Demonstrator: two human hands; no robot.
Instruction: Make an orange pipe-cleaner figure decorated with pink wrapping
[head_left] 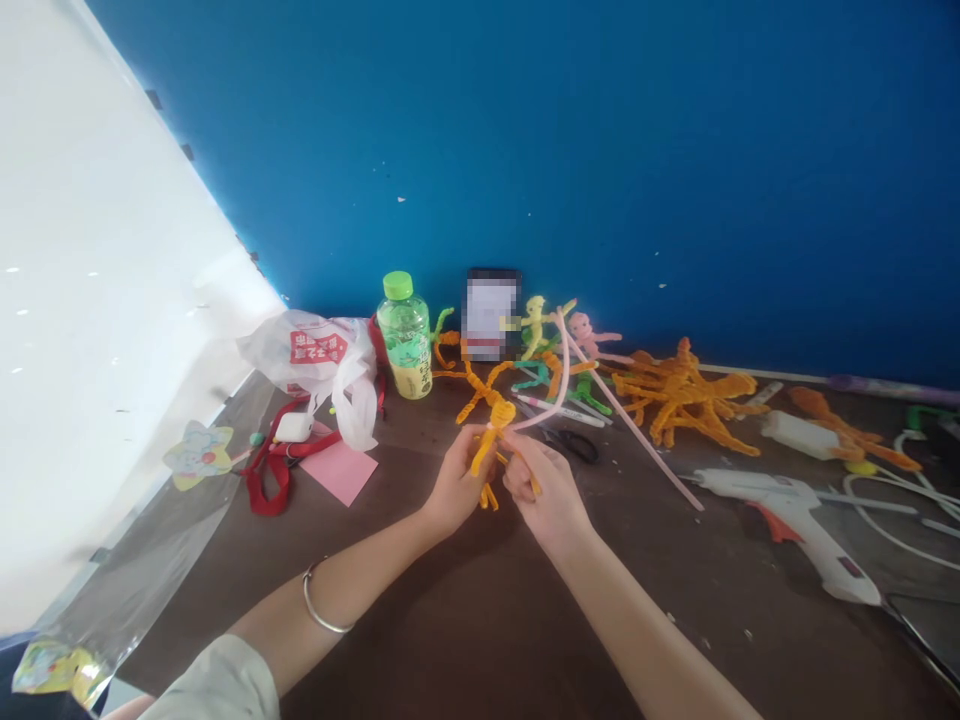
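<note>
Between my two hands is an orange pipe-cleaner figure (501, 413) with a rounded, wound head and several dangling limbs. My left hand (459, 480) pinches it from the left. On the other side my right hand (546, 488) closes its fingers at the figure's neck, where a long pink pipe cleaner (622, 412) starts. That pink strand rises, bends sharply near the wall and runs down to the right onto the table. Fingers cover part of the figure's body. Just beyond lies another twisted orange pipe-cleaner piece (480, 385).
A green-capped bottle (405, 345), a plastic bag (315, 355) and a phone (491, 315) stand at the back. Scissors (577, 445) lie beyond my right hand. Rightward are an orange pipe-cleaner pile (686, 390) and a glue gun (795, 520). A red strap (266, 490) and pink paper (345, 473) lie left.
</note>
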